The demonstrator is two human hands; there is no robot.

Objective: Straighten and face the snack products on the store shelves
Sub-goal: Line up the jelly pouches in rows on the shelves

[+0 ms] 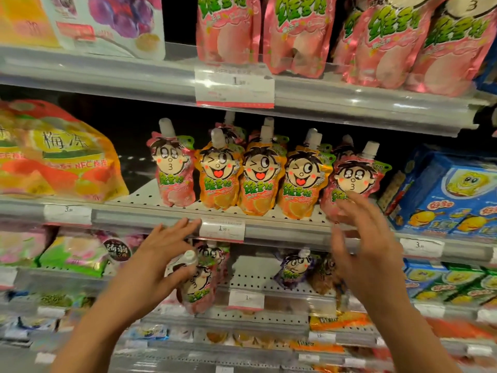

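1. You face a multi-tier store shelving unit; the tiers are grey metal with perforated decks and clear price rails along the front edges.
2. The middle shelf (166, 196) carries a front row of five spouted pouches: a pink pouch (173, 168) at the left end, three orange pouches (260, 179) in the centre, and a second pink pouch (352, 184) at the right end. More pouches stand behind them.
3. Your right hand (360, 238) has its fingers spread and straight; the fingertips touch the lower front of the right-end pink pouch.
4. Your left hand (158, 265) is lower, in front of the shelf below. Its thumb and palm clamp a pink spouted pouch (197, 289), while the fingers extend up to the middle shelf's price rail.
5. A price tag (222, 229) sits on that rail beside the left fingertips.
6. A large yellow-orange bag (53, 154) lies at the left of the middle shelf; blue boxes (454, 195) stand at its right.
7. The top shelf (349, 100) holds larger pink pouches (295, 36).
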